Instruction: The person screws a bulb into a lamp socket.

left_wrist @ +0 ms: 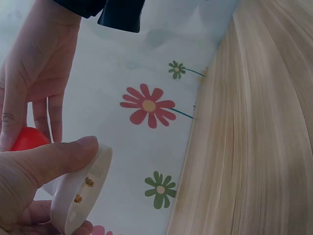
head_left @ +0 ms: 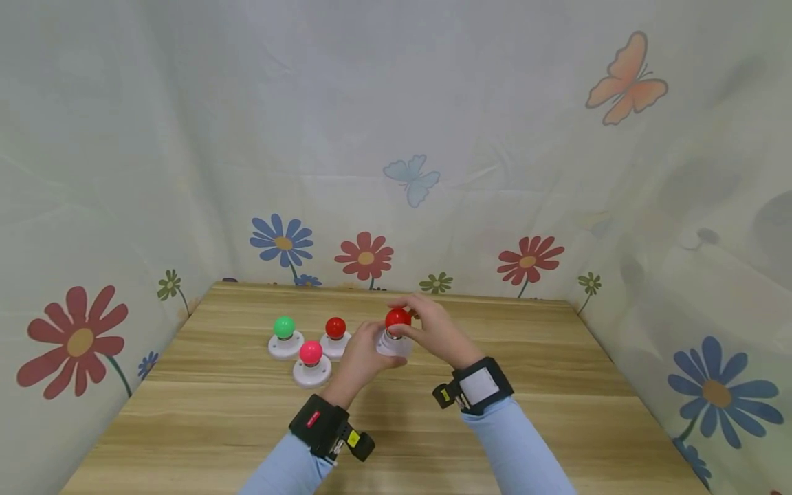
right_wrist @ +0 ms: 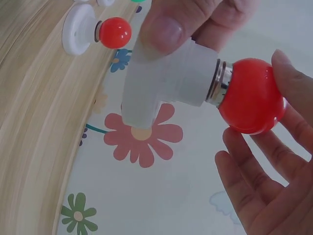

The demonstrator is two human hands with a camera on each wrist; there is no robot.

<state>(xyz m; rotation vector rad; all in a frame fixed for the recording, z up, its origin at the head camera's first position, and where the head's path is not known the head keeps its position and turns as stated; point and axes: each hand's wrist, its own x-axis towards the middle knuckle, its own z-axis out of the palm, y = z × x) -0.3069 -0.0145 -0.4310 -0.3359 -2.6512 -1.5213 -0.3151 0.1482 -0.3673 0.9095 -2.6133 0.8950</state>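
Note:
My left hand (head_left: 364, 354) holds a white lamp socket (right_wrist: 168, 81) by its round base, thumb on one side and fingers on the other. The socket is raised off the table and tilted in the wrist views; its hollow underside with brass screws shows in the left wrist view. A red light bulb (right_wrist: 252, 96) sits in the socket, a strip of its metal collar visible between them. My right hand (head_left: 433, 330) has thumb and fingers around the red glass, touching it. Some of the right fingers are hidden behind the bulb in the head view.
On the wooden table (head_left: 495, 440), left of my hands, stand a green bulb (head_left: 284, 327), a pink bulb (head_left: 311, 353) and another red bulb (head_left: 335, 328), each upright in a white round socket. A flower-printed curtain (head_left: 322, 137) surrounds the table's back and sides.

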